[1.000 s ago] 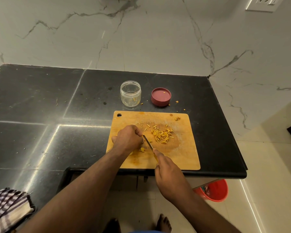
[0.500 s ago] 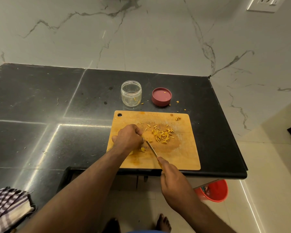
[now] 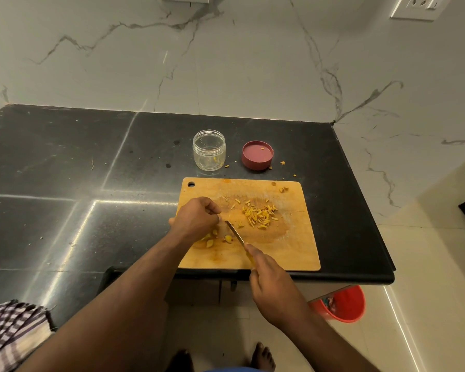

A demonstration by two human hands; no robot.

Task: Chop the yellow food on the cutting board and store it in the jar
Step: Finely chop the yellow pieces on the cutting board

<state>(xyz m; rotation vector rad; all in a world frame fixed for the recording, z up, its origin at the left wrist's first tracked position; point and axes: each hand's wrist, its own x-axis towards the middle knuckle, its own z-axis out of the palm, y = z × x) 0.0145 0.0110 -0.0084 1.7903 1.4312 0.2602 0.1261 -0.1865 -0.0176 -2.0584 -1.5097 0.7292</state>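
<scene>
A wooden cutting board (image 3: 293, 248) lies on the black counter near its front edge. A pile of chopped yellow food (image 3: 258, 214) sits in the board's middle, and a few larger yellow chunks (image 3: 212, 237) lie by my left hand. My left hand (image 3: 196, 218) is curled at the board's left side, fingers bent down over food that I cannot see clearly. My right hand (image 3: 269, 280) grips the yellow handle of a knife (image 3: 235, 232), whose blade points toward my left hand. The clear jar (image 3: 209, 150) stands open behind the board.
A red jar lid (image 3: 257, 154) lies upside down right of the jar, with yellow crumbs around it. The counter (image 3: 65, 183) ends just right of the board. A red bucket (image 3: 341, 304) stands on the floor below. A checked cloth (image 3: 11, 328) lies at bottom left.
My right hand with the knife has drawn back a little toward me and to the right. My left hand has stayed in place on the board.
</scene>
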